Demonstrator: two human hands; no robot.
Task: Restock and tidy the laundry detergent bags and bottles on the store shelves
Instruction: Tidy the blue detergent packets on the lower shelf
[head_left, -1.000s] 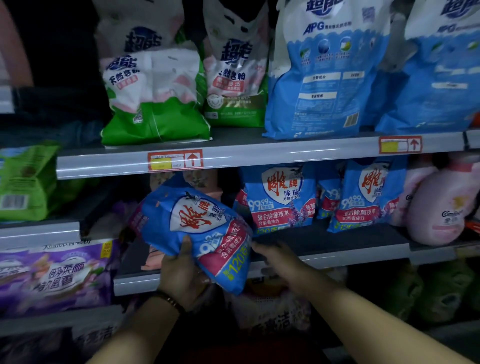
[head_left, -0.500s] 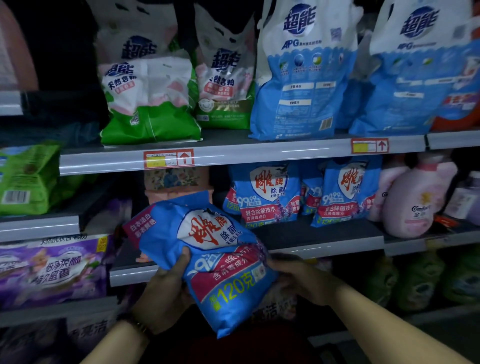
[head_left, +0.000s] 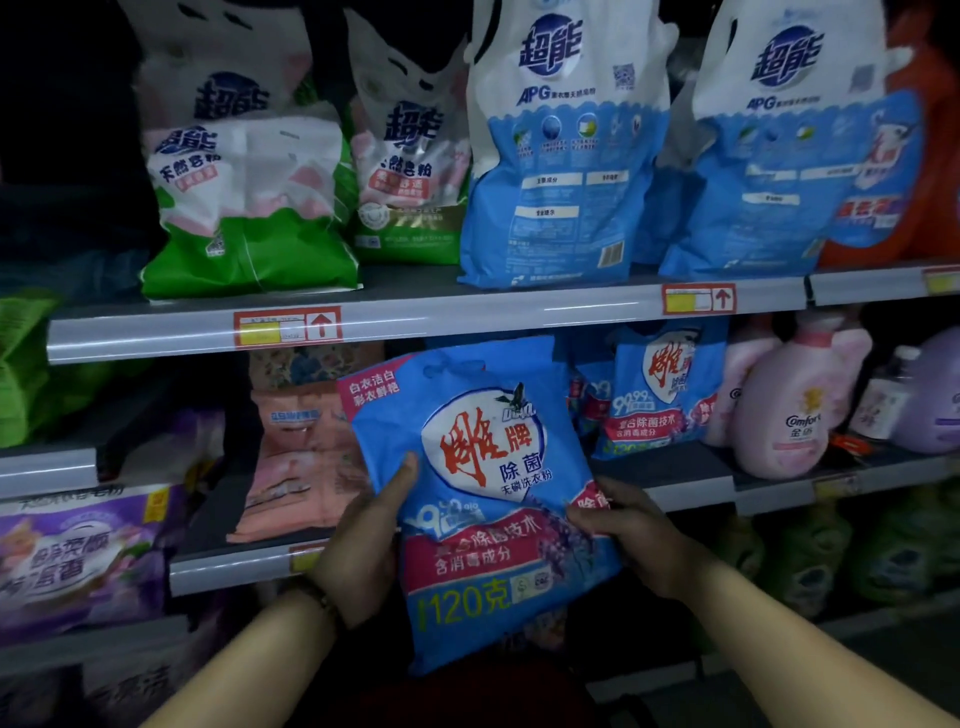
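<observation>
Holding blue bag (head_left: 488, 499) up before the middle shelf (head_left: 670, 470) | left hand (head_left: 363, 540) grips its 9 o'clock edge, right hand (head_left: 628, 540) its 3 o'clock | likely soft, slumpy, slick: best held by both sides

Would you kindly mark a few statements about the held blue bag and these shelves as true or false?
1. The left hand and right hand both grip the blue detergent bag. True.
2. That bag lies on the middle shelf. False: it is held in front of it.
3. A pink bottle stands on the middle shelf. True.
4. The green-and-white bag sits beside the pink bottle. False: it stands on the upper shelf.
</observation>
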